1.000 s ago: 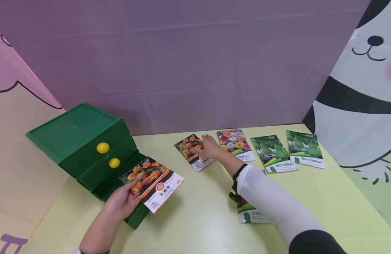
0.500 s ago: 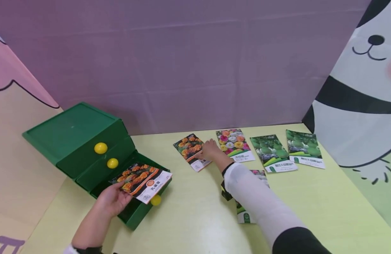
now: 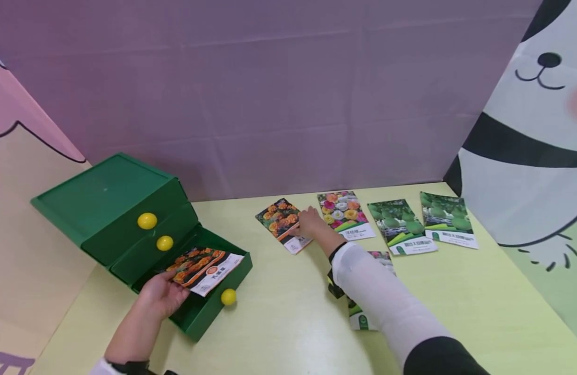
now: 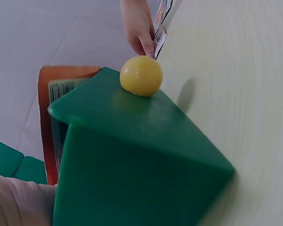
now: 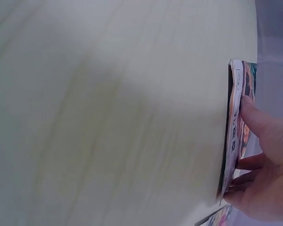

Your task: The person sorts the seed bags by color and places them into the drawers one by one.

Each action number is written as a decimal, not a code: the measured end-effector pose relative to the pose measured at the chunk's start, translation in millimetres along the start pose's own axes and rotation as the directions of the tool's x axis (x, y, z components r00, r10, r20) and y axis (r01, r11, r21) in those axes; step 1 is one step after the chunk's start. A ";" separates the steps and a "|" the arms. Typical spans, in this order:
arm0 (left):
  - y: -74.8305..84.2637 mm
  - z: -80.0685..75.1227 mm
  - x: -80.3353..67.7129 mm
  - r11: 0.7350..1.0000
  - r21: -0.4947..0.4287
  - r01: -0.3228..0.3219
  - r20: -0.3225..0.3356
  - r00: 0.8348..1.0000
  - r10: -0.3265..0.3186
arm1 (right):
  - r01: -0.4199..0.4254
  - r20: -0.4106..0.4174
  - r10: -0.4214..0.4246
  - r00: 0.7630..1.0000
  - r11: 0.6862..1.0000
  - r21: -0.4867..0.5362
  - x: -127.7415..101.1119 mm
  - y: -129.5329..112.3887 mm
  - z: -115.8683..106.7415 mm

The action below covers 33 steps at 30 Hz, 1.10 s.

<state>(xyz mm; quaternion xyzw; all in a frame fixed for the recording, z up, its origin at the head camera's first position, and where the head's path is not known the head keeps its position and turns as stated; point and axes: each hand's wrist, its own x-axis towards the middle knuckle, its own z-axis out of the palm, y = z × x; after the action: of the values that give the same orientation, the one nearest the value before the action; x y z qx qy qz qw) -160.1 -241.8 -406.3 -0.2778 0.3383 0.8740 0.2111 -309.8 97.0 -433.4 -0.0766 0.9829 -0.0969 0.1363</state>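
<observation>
My left hand (image 3: 162, 298) holds an orange marigold seed packet (image 3: 203, 266) low inside the pulled-out bottom drawer (image 3: 205, 315) of a green drawer box (image 3: 102, 195). In the left wrist view the drawer's front carries a yellow knob (image 4: 141, 76), and the packet's orange edge (image 4: 44, 117) shows behind it. My right hand (image 3: 311, 223) is at a second marigold packet (image 3: 280, 221) lying on the yellow-green table (image 3: 288, 323). The right wrist view shows that hand (image 5: 266, 165) pinching the packet's edge (image 5: 233, 136), thumb on top.
A mixed-flower packet (image 3: 344, 213) and two green melon packets (image 3: 401, 226) (image 3: 450, 225) lie in a row at the back. Another packet (image 3: 360, 316) lies partly under my right forearm. The upper drawers have yellow knobs (image 3: 147, 220) (image 3: 164, 242). Printed walls enclose the table.
My left hand has lowered its marigold packet from above the drawer down into it, uncovering the drawer's knob. My right hand drew back a little to the second packet's edge.
</observation>
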 end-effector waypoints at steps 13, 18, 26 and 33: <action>-4.2 12.6 0.1 0.996 0.060 -0.060 -0.072 0.995 0.064 | 0.029 -0.035 -0.030 0.999 0.999 -0.018 4.0 1.3 3.3; -7.4 23.2 -6.1 0.993 0.064 -0.102 -0.091 0.990 0.107 | 0.018 -0.046 -0.019 0.999 1.000 -0.021 4.5 0.5 1.7; -12.3 35.7 -14.3 0.977 0.129 -0.172 -0.162 0.968 0.192 | -0.051 -0.082 0.061 0.995 0.991 0.123 3.3 0.3 2.8; -23.0 53.6 -29.3 0.964 0.172 -0.204 -0.158 0.960 0.231 | -0.072 -0.114 0.100 0.988 0.971 0.226 -1.9 -0.9 6.0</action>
<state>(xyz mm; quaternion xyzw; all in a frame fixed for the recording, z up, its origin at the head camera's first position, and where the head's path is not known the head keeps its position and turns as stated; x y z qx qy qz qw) -143.5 -193.4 -365.8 -0.2980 0.4509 0.8350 0.1037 -306.1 95.4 -438.3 -0.0119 0.9750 -0.2043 0.0866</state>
